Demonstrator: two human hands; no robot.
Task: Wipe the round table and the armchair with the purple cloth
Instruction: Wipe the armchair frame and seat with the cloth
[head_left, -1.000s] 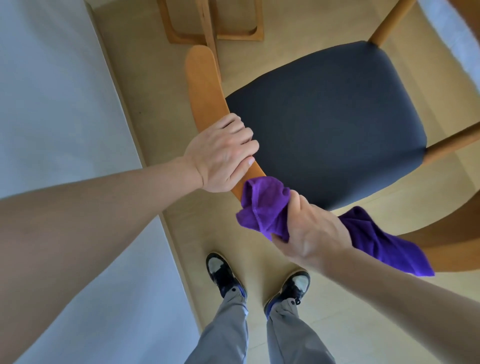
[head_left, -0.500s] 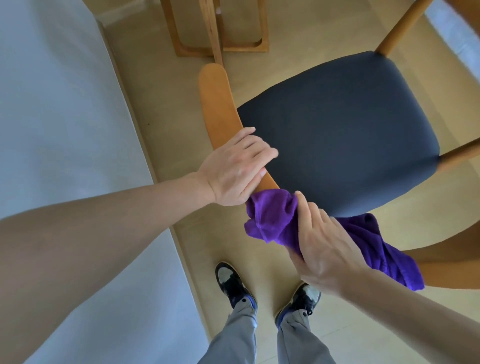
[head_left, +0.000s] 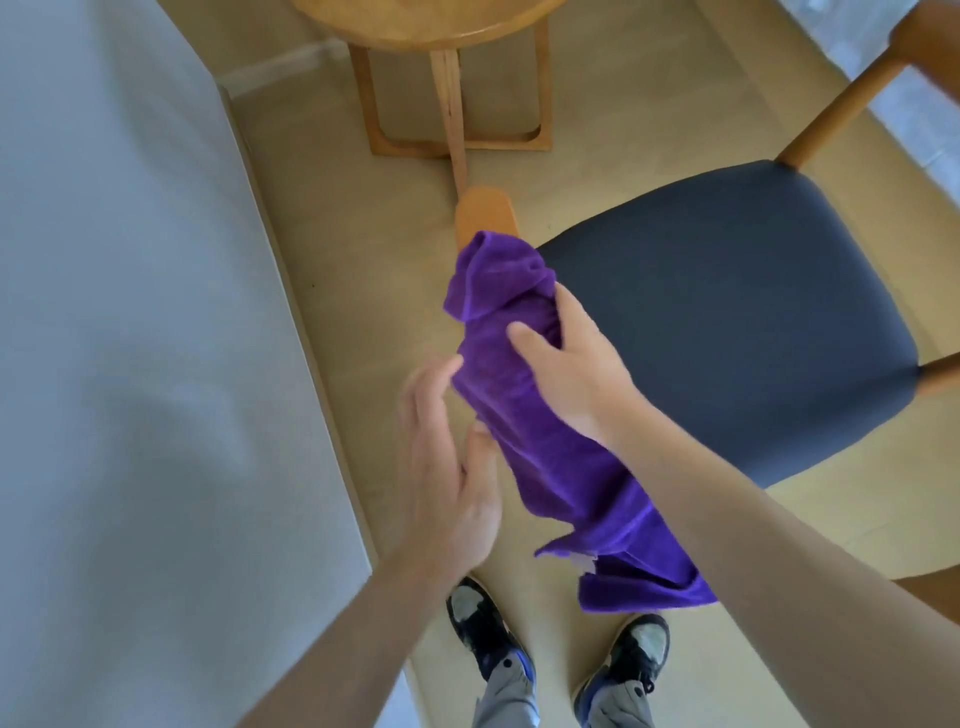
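Head view: right hand (head_left: 566, 364) around purple cloth (head_left: 524, 415), left hand (head_left: 449, 467) open.

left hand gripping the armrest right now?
No: the left hand is open beside the purple cloth, which covers the armrest.

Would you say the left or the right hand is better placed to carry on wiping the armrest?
Right, probably: the right hand already grips the purple cloth over the armrest, while the left hand is open beside it.
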